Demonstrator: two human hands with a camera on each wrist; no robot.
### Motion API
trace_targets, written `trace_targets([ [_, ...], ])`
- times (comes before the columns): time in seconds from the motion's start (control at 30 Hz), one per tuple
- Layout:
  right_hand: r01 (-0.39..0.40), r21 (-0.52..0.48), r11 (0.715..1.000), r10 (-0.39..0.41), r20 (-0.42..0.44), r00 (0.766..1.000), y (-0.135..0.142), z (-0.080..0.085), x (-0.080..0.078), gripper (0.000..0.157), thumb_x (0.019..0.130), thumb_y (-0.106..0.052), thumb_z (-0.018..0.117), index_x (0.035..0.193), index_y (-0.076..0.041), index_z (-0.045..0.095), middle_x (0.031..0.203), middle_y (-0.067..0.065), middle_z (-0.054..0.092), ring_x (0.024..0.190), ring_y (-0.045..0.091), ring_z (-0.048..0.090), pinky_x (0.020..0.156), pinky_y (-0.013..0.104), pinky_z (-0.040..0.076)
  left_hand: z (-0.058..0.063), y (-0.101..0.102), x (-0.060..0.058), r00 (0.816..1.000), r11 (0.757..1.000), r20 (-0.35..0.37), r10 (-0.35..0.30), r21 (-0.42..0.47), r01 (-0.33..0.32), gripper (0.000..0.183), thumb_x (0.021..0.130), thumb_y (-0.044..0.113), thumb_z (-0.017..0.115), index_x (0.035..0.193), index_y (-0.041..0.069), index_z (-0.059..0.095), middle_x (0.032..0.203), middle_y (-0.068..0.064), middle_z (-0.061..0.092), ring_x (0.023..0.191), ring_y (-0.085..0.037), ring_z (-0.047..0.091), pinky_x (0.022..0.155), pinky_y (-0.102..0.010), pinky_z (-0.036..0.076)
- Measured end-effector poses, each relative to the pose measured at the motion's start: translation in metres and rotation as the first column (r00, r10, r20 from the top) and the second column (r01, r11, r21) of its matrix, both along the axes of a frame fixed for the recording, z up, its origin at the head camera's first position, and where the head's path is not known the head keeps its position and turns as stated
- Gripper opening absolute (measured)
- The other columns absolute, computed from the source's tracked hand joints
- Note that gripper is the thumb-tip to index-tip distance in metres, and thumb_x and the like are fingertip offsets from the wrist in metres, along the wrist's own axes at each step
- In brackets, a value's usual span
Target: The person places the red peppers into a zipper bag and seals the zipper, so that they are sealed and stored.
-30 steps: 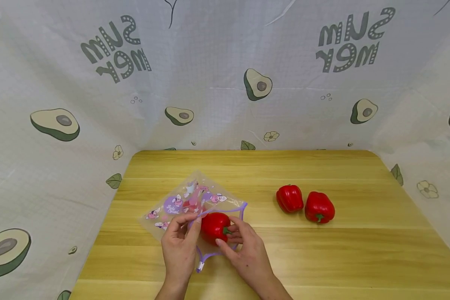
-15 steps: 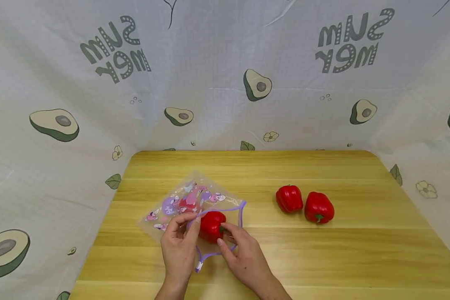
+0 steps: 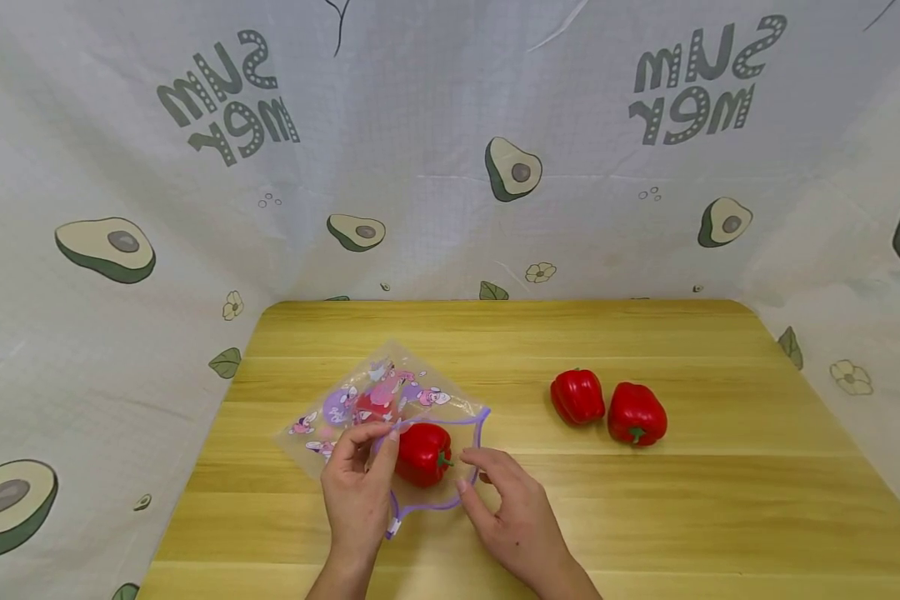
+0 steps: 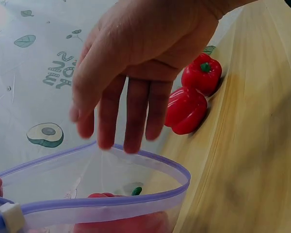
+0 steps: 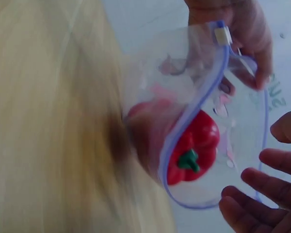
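One clear plastic bag (image 3: 337, 406), printed with pink and purple figures, lies on the wooden table (image 3: 720, 508), left of its middle. Its purple-edged mouth (image 3: 437, 506) gapes toward the near right, with a white slider (image 3: 394, 527) at the near corner. Just within that mouth lies a red bell pepper (image 3: 422, 455), its green stem (image 3: 444, 459) turned toward the opening. Farther in, more red shows through the film; whether it is print or another pepper cannot be told.

The left hand (image 3: 358, 500) pinches the bag's rim between thumb and fingers on the left side of the mouth. The right hand (image 3: 517, 517) is at the right side of the mouth, fingers loosely bent, thumb well apart from them, with nothing in its grasp; whether a fingertip touches the rim is unclear.

Three peppers show plainly: the one in the bag and two on the table, well to the right and slightly farther back. Of these two, the left pepper (image 3: 577, 397) sits just beside the right pepper (image 3: 637, 413), whose stem faces the near side. A pale cloth (image 3: 420, 100) with avocado prints hangs behind the table.
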State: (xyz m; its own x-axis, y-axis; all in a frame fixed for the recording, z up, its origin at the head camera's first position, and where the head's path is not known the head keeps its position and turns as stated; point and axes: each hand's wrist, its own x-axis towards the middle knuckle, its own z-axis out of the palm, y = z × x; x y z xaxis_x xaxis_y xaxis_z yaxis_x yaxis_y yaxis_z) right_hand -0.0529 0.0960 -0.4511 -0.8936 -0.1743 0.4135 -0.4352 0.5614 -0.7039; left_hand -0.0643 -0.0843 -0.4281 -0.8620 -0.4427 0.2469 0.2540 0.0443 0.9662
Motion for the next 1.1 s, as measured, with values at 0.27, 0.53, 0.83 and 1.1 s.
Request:
trace_targets([
  [0.27, 0.183, -0.006, 0.983, -0.183, -0.069, 0.981, 0.033, 0.004, -0.012, 0.025, 0.086, -0.003, 0.077, 0.109, -0.013, 0.072, 0.106, -0.001, 0.074, 0.096, 0.014, 0.071, 0.078, 0.035, 0.064, -0.001, -0.002, -0.001, 1.000, 1.000, 0.029, -0.008, 0.005, 0.008, 0.015, 0.093, -0.001, 0.070, 0.107, -0.005, 0.069, 0.106, -0.013, 0.073, 0.100, -0.012, 0.069, 0.095, -0.016, 0.055],
  [0.53, 0.390, 0.017, 0.920, -0.391, 0.055, 0.919, 0.075, 0.007, -0.022, 0.025, 0.090, -0.008, 0.075, 0.115, -0.009, 0.071, 0.116, 0.005, 0.073, 0.103, 0.024, 0.067, 0.088, 0.000, 0.044, -0.004, -0.004, -0.001, 0.999, 0.999, 0.001, -0.044, 0.016, 0.044, 0.017, 0.092, -0.004, 0.070, 0.109, -0.009, 0.070, 0.111, -0.022, 0.072, 0.111, -0.015, 0.071, 0.106, -0.017, 0.049],
  [0.83, 0.579, 0.021, 0.815, -0.578, 0.109, 0.809, 0.120, -0.001, -0.031, 0.028, 0.092, -0.011, 0.073, 0.119, -0.003, 0.069, 0.125, 0.021, 0.065, 0.121, 0.039, 0.052, 0.103, 0.061, 0.044, -0.005, -0.004, 0.001, 0.998, 0.997, -0.002, -0.062, 0.034, 0.062, 0.018, 0.093, -0.003, 0.070, 0.108, -0.011, 0.069, 0.113, -0.016, 0.075, 0.122, -0.013, 0.064, 0.109, -0.015, 0.045],
  [1.1, 0.616, 0.138, 0.776, -0.619, 0.353, 0.701, 0.150, -0.004, -0.039, 0.063, 0.092, -0.021, 0.074, 0.146, -0.001, 0.047, 0.153, 0.029, 0.037, 0.141, 0.050, 0.029, 0.111, 0.072, 0.033, -0.005, -0.004, 0.002, 0.998, 0.997, 0.004, -0.068, 0.030, 0.068, 0.017, 0.093, -0.002, 0.070, 0.108, -0.009, 0.069, 0.114, -0.017, 0.074, 0.120, -0.016, 0.067, 0.107, -0.013, 0.047],
])
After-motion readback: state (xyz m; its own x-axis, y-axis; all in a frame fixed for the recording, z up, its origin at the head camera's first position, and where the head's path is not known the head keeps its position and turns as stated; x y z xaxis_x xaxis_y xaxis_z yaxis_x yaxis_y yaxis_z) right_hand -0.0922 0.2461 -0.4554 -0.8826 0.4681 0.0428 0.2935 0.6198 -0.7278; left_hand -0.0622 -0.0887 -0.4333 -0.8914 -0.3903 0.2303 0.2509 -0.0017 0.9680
